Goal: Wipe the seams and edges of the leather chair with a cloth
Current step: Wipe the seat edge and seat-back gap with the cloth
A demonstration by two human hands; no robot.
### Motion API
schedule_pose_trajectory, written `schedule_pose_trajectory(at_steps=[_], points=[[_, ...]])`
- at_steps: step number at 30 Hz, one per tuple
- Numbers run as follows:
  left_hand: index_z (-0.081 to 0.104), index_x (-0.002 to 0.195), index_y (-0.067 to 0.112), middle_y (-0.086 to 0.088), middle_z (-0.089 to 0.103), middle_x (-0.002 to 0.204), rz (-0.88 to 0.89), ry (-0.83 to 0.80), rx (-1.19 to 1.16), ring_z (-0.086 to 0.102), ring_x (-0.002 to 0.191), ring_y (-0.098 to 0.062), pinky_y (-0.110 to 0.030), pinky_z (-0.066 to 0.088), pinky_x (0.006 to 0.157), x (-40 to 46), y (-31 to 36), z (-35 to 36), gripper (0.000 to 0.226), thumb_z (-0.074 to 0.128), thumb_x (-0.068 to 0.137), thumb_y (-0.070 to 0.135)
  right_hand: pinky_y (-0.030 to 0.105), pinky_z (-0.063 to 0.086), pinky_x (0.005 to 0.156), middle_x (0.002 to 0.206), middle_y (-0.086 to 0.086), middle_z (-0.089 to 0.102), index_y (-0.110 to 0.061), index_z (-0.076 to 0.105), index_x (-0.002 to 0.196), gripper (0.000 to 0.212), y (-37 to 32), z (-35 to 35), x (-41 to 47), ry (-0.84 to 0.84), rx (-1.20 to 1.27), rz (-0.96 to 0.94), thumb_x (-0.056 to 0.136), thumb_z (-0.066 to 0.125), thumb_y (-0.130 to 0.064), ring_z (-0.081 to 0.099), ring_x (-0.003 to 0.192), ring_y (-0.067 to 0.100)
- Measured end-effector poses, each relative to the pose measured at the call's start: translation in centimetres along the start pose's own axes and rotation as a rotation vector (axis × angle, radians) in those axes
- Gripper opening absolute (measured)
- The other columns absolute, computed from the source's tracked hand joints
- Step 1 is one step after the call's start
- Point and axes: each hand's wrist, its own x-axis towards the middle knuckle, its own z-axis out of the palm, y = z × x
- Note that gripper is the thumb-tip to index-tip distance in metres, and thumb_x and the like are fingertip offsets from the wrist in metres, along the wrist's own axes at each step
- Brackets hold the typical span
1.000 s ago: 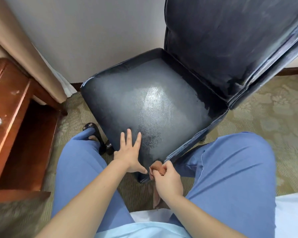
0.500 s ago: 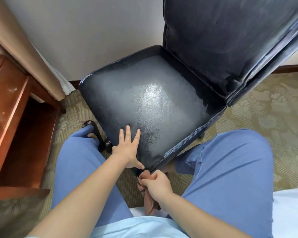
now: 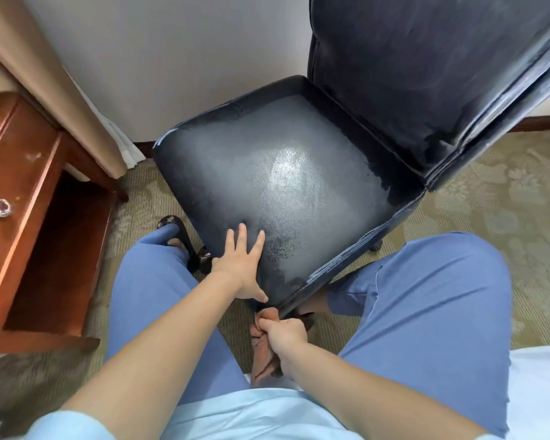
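A dark blue leather chair (image 3: 286, 173) stands in front of me, its seat worn and shiny, its tall back at the upper right. My left hand (image 3: 242, 265) lies flat on the near part of the seat, fingers spread. Just below the seat's near corner, my right hand (image 3: 283, 335) grips a bunched brownish-orange cloth (image 3: 262, 347). The top of the cloth touches the stitched edge seam (image 3: 346, 258) at that corner; the rest hangs down between my knees.
A reddish wooden nightstand (image 3: 23, 198) with a metal drawer knob stands at the left. A beige curtain (image 3: 54, 77) hangs behind it. Patterned carpet (image 3: 489, 201) covers the floor. My knees in blue trousers flank the chair's corner. A black shoe (image 3: 178, 233) is beside the chair.
My right hand with the cloth has moved down from the seat's front edge to below the near corner. My left hand has stayed flat on the seat.
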Motion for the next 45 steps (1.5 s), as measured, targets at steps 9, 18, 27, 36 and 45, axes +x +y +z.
schedule_pose_trajectory(at_steps=[9,18,27,36,45], points=[[-0.024,0.149,0.028,-0.010,-0.034,0.155,-0.003,0.040,0.017,-0.023,0.145,-0.033,-0.053,0.033,0.111,-0.2,0.1,0.1,0.134,0.078,0.067,0.058,0.030,0.048,0.057,0.087,0.010,0.066,-0.006,0.061,0.096,0.021,0.1,0.0,0.8,0.037,-0.172,0.059,0.082,0.066,-0.019,0.061,0.069,0.023],[-0.023,0.149,0.027,-0.010,-0.033,0.155,-0.004,0.049,0.039,-0.022,0.146,-0.034,-0.054,0.033,0.111,-0.2,0.1,0.1,0.134,0.077,0.068,0.059,0.035,0.050,0.056,0.088,0.014,0.069,-0.007,0.062,0.097,0.021,0.3,0.5,0.9,-0.155,-0.095,0.187,0.085,0.068,-0.023,0.063,0.065,0.025],[-0.022,0.150,0.028,-0.010,-0.032,0.155,0.014,0.064,0.017,-0.022,0.146,-0.033,-0.054,0.031,0.111,-0.3,-0.2,0.2,0.133,0.077,0.067,0.060,0.036,0.052,0.038,0.084,0.013,0.066,-0.002,0.063,0.104,0.025,-1.3,-0.4,-0.1,-0.098,0.270,0.164,0.088,0.065,-0.021,0.062,0.063,0.029],[-0.021,0.151,0.021,-0.017,-0.030,0.155,-0.010,0.030,0.008,-0.020,0.145,-0.039,-0.054,0.025,0.113,-0.5,0.8,-0.2,0.133,0.080,0.069,0.051,0.030,0.043,0.048,0.079,0.010,0.062,-0.008,0.060,0.092,0.023,-4.3,-4.2,-1.7,0.008,0.414,0.088,0.088,0.064,-0.030,0.058,0.062,0.027],[-0.018,0.151,0.013,-0.023,-0.029,0.154,0.018,0.055,0.073,-0.024,0.144,-0.035,-0.059,0.003,0.116,-0.4,1.6,0.2,0.132,0.081,0.070,0.046,0.027,0.045,0.050,0.075,0.009,0.063,-0.010,0.060,0.077,0.022,-3.7,-3.7,-1.3,0.103,0.407,0.003,0.088,0.062,-0.028,0.061,0.063,0.025]])
